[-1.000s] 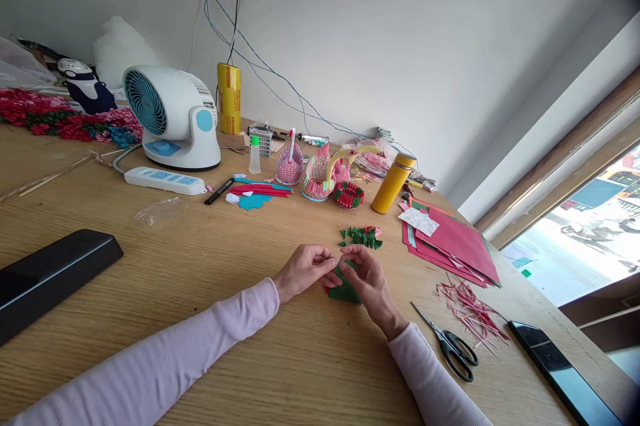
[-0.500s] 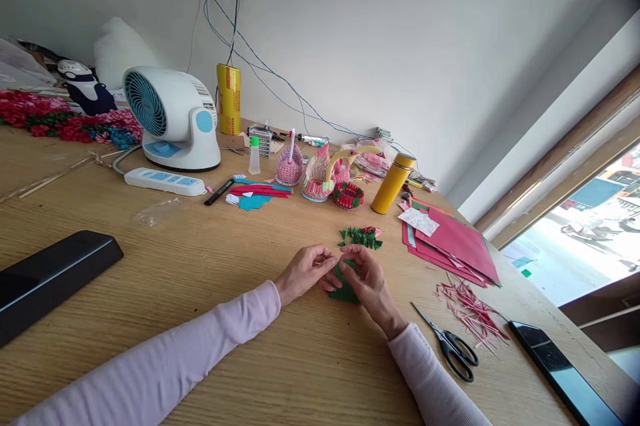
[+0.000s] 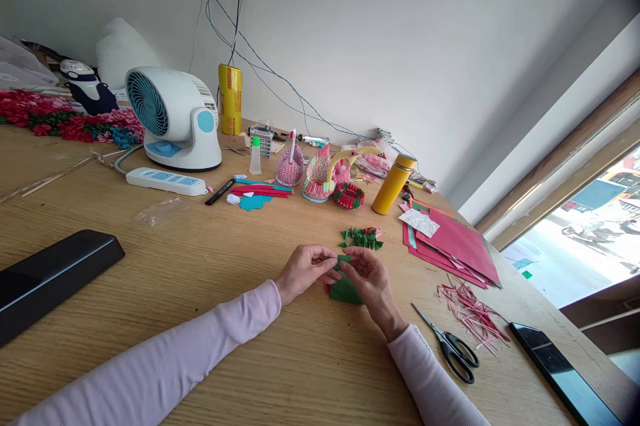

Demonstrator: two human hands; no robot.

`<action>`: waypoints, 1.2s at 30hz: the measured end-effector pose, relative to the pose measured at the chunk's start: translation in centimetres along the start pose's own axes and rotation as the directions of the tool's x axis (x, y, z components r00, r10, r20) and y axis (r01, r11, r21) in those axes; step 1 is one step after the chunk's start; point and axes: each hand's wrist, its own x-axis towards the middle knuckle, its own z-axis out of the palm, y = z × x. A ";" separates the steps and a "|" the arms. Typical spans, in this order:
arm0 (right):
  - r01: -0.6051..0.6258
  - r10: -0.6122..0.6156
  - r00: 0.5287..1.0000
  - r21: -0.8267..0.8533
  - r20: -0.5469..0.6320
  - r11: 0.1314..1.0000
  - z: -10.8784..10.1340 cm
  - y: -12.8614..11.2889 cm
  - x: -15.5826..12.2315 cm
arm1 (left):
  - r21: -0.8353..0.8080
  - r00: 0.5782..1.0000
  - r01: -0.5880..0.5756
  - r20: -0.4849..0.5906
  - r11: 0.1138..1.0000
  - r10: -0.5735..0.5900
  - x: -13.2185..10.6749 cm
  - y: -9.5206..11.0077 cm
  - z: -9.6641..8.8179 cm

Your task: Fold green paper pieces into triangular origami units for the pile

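Observation:
My left hand [image 3: 310, 269] and my right hand [image 3: 367, 279] meet over the table, fingertips nearly touching. Between them they pinch a small piece of green paper [image 3: 343, 258]. Its fold lines are too small to make out. Under my hands lies a stack of green paper [image 3: 345, 290], with a bit of red showing at its left edge. Just beyond my fingers sits a pile of folded green paper pieces [image 3: 361, 237] with a little pink among them.
Black-handled scissors [image 3: 453, 346], cut red paper strips [image 3: 473, 313] and a phone [image 3: 560, 366] lie to the right. Red paper sheets [image 3: 460, 246], a yellow bottle [image 3: 393, 185] and folded-paper swans [image 3: 317, 176] stand farther back. A white fan [image 3: 183, 119] is at left.
The small green paper piece between my fingertips now shows more clearly. My hands have hardly moved, and the view has shifted very slightly.

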 end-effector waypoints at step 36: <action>-0.002 0.003 1.000 -0.039 0.030 0.999 0.4 -1.5 -0.6 | 0.212 0.994 -0.104 0.039 0.972 0.098 0.0 -0.5 -0.1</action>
